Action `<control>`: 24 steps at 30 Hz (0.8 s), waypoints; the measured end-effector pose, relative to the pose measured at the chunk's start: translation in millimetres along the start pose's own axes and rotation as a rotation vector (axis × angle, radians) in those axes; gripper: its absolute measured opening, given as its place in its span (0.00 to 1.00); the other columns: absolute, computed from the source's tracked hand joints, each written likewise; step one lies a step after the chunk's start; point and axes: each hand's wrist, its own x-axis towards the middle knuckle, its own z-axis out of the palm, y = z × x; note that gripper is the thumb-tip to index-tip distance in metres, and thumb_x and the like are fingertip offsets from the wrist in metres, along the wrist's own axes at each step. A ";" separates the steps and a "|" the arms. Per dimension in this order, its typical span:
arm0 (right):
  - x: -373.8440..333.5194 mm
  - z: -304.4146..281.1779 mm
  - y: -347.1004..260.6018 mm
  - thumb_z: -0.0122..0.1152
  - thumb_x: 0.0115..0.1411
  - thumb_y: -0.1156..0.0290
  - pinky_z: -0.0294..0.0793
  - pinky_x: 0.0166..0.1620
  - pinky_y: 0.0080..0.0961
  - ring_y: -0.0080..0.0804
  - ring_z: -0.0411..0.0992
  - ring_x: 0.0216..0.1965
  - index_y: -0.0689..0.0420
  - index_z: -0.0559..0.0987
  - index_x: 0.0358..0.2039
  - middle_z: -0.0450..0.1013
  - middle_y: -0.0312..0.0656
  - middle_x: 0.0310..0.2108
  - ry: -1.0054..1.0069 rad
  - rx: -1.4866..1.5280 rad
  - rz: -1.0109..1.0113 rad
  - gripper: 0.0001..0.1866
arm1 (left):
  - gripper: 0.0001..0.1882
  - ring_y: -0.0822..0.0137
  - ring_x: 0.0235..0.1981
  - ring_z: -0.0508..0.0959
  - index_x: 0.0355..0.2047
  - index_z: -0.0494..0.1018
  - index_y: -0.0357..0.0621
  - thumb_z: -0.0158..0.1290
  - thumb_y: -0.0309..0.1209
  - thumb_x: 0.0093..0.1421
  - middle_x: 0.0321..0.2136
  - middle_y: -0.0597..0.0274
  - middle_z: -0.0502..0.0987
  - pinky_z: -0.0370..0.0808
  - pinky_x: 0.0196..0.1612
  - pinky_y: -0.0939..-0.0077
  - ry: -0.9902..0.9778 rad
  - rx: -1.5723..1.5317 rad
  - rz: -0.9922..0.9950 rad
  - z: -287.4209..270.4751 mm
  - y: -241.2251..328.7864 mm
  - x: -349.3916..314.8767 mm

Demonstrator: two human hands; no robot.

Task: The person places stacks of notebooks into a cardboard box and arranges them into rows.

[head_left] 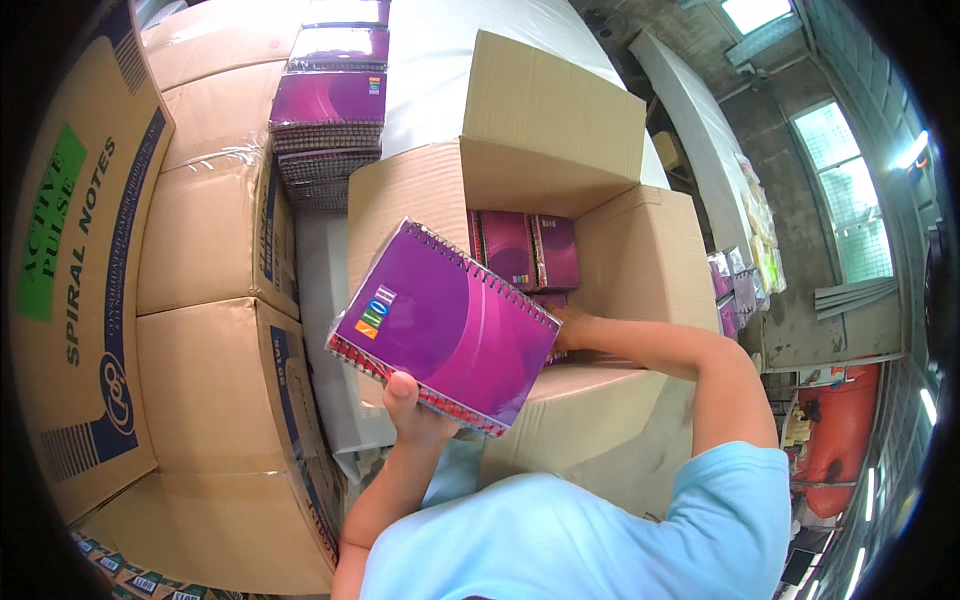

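My left hand (416, 412) grips a pack of purple spiral notebooks (445, 320) by its lower edge, thumb against the side. The pack looks wrapped in clear film, with a dark wire binding along its upper edge and red showing at the lower side. It is held tilted in front of an open cardboard box (560, 420) with raised flaps. My right arm reaches into that box. My right hand (572, 332) is mostly hidden behind the held pack, so its fingers do not show. More purple notebooks (555, 250) lie inside the box, against its left and far part.
Closed cardboard cartons (210, 390) are stacked along the left, with a tall carton (80, 290) beside them. Piles of purple notebooks (328, 100) stand beyond the box's left flap. A white-covered surface (430, 70) lies behind. An orange-red object (838, 440) is at far right.
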 end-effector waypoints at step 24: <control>-133.2 -144.4 -94.0 0.59 0.62 0.51 0.75 0.51 0.31 0.30 0.72 0.48 0.59 0.63 0.58 0.69 0.43 0.51 0.468 1.931 -0.519 0.32 | 0.57 0.48 0.67 0.51 0.66 0.44 0.31 0.54 0.64 0.54 0.66 0.44 0.50 0.53 0.66 0.53 -0.133 1.305 0.298 88.1 8.2 43.3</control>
